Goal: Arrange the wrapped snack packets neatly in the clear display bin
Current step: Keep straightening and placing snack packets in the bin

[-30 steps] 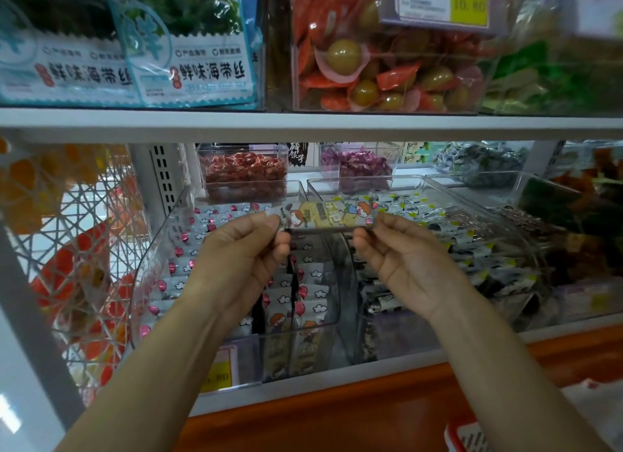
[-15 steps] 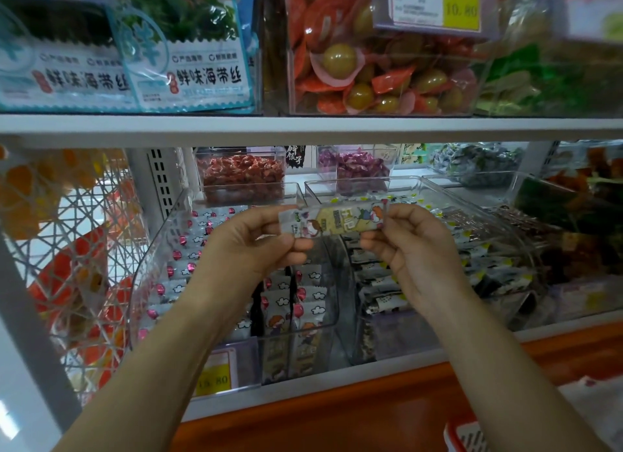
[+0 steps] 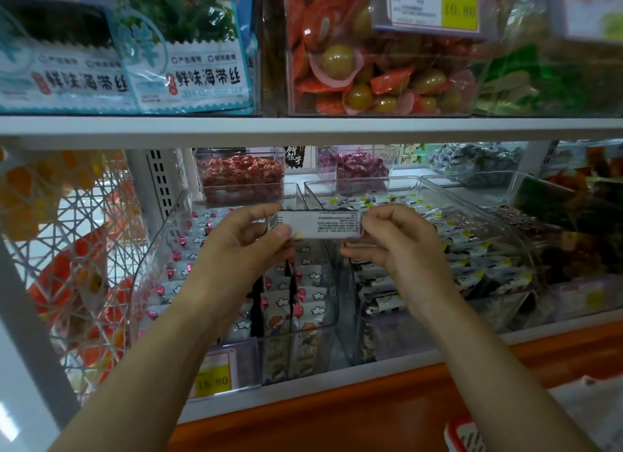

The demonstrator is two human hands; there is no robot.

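Note:
I hold one long wrapped snack packet (image 3: 323, 225) level between both hands, above the clear display bin (image 3: 148, 259). Its white back with small printed text faces me. My left hand (image 3: 246, 246) pinches the packet's left end and my right hand (image 3: 394, 239) pinches its right end. Under my hands the bin holds rows of white packets (image 3: 303, 300) printed with clouds and pink balloons, some standing upright at the front.
A second clear bin (image 3: 505, 222) to the right holds black, white and yellow packets. Small tubs of red (image 3: 241, 175) and purple (image 3: 360, 168) candies stand behind. The upper shelf edge (image 3: 303, 128) runs close above. A white lattice basket (image 3: 67, 256) stands at left; a yellow price tag (image 3: 212, 381) sits below.
The packet has been flipped: its colourful cartoon front faced me before, and now the white printed back does. Both hands stayed at about the same place above the bin.

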